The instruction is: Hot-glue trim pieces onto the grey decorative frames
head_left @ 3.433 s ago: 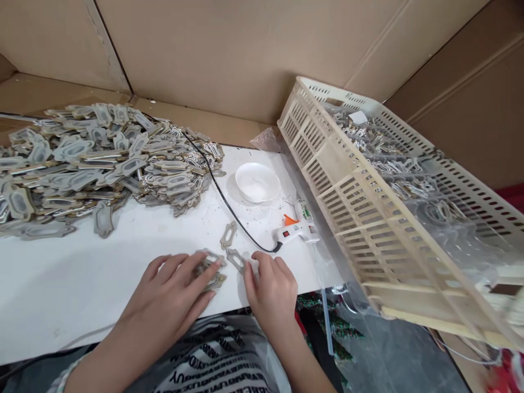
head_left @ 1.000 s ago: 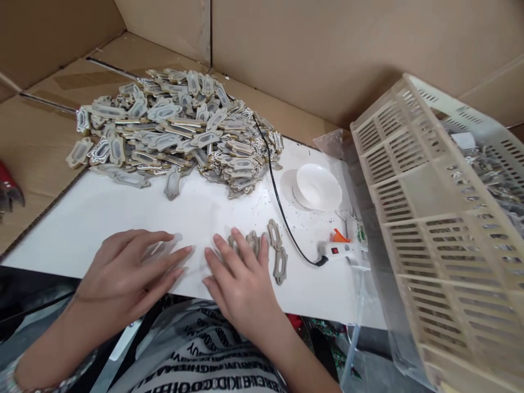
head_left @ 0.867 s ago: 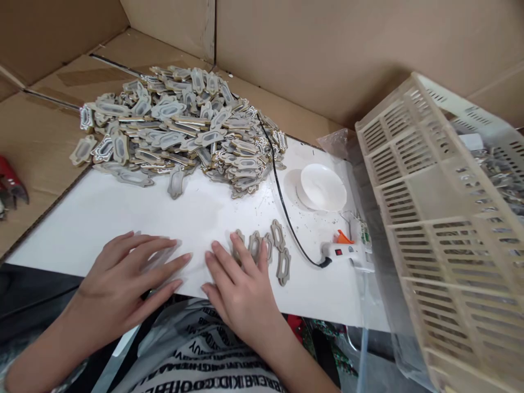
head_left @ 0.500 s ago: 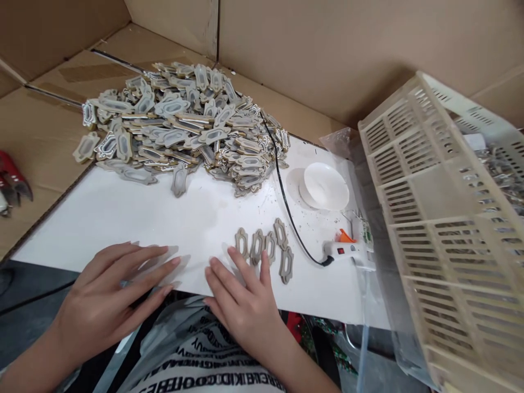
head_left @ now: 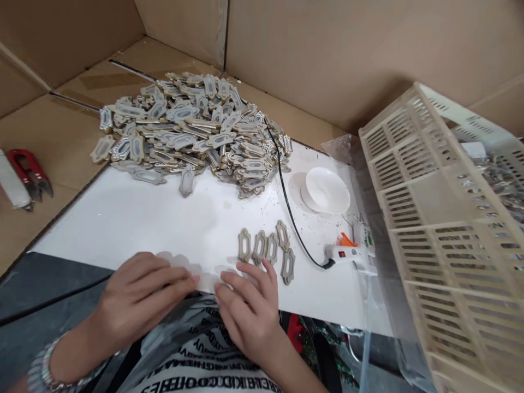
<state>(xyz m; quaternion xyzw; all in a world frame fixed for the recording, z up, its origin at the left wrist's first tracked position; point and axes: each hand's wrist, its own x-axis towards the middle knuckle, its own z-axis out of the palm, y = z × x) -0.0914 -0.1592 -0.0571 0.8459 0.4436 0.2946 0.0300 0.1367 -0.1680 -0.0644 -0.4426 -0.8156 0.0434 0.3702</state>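
My left hand (head_left: 143,295) is at the front edge of the white board, fingers stretched forward and close together; no object shows in it. My right hand (head_left: 251,308) is at the same edge, a small gap away, with its fingers apart and nothing visible in them. Just beyond its fingertips lie several flat grey frame-shaped pieces (head_left: 259,247), each with a long central opening. Farther back, a large heap of similar grey pieces (head_left: 184,131) covers the rear of the board.
At right are a white glue gun (head_left: 347,254) with a black cord (head_left: 289,204), a white bowl (head_left: 327,191) and a cream slatted crate (head_left: 413,177) holding small parts. Red-handled snips (head_left: 30,169) lie on cardboard at left. Cardboard walls (head_left: 307,60) stand behind.
My left hand has moved right, toward my right hand, and its fingers have come closer together. My right hand has shifted slightly right and nearer my body. The view has shifted a little.
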